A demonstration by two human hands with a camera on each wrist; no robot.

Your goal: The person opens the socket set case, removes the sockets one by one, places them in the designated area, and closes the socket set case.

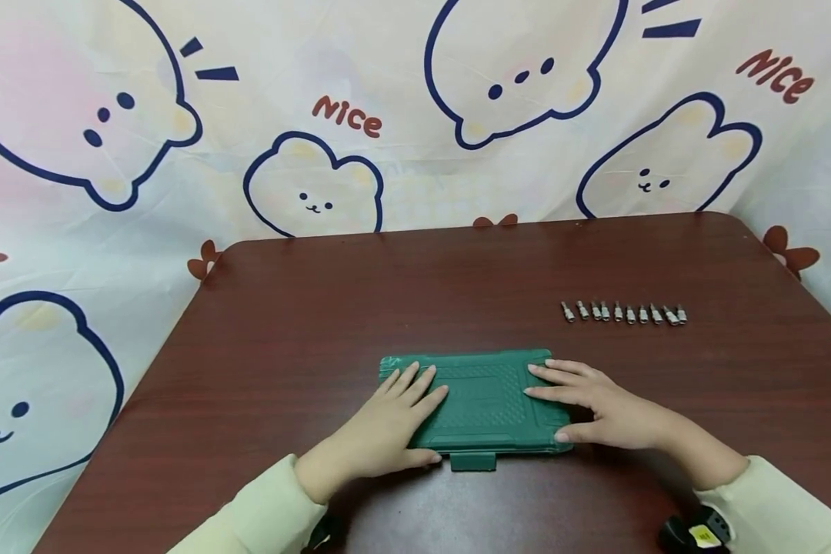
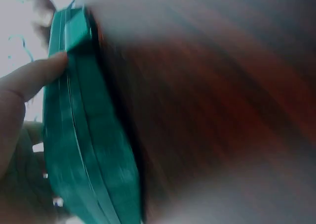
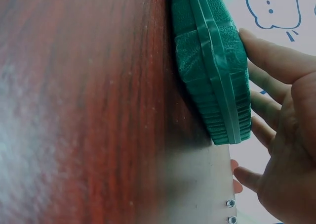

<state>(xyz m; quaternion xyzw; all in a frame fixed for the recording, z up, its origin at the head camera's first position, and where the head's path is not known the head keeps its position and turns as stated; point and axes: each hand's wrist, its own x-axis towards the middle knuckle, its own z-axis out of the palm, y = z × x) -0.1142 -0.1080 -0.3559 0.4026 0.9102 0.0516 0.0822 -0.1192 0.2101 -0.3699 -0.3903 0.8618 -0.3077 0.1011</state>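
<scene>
A closed green plastic case (image 1: 485, 408) lies flat on the table, its latch (image 1: 473, 462) at the front edge. My left hand (image 1: 395, 419) rests on the left part of the lid with fingers straight and spread, the thumb by the front edge. On the right part of the lid, my right hand (image 1: 609, 404) touches with straight fingertips, its thumb at the near right corner. The right wrist view shows the case's ribbed side (image 3: 217, 80) with those fingers along the lid. Behind the right hand, several small metal socket bits (image 1: 618, 312) stand in a row.
The dark reddish wooden table (image 1: 305, 308) reaches back to a white cloth (image 1: 415, 177) printed with cartoon bears. A black wrist device (image 1: 695, 531) with a yellow label sits under the right sleeve (image 1: 769, 500).
</scene>
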